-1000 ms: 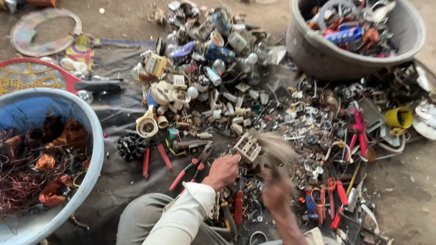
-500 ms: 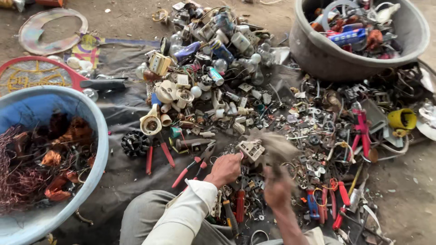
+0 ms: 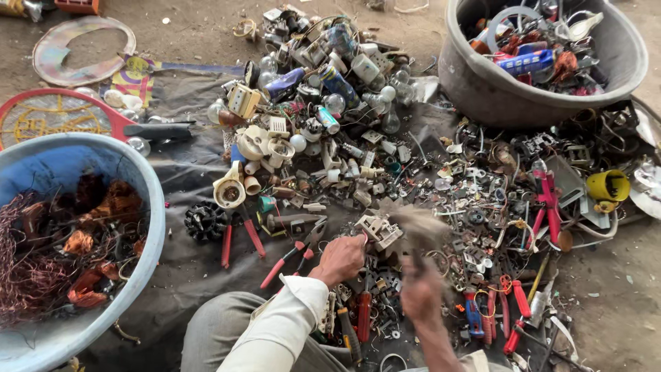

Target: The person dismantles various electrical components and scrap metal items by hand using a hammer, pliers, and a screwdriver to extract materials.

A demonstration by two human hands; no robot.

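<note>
Your left hand (image 3: 342,258) reaches forward from its pale sleeve, fingers clamped on a small whitish electrical part (image 3: 377,229) resting on the scrap pile over the dark sheet (image 3: 186,179). Your right hand (image 3: 421,293) is raised just beside it, fist closed around a hammer (image 3: 413,224) whose head is motion-blurred right above that part. 2 red-handled pliers (image 3: 292,253) lie just left of your left hand.
</note>
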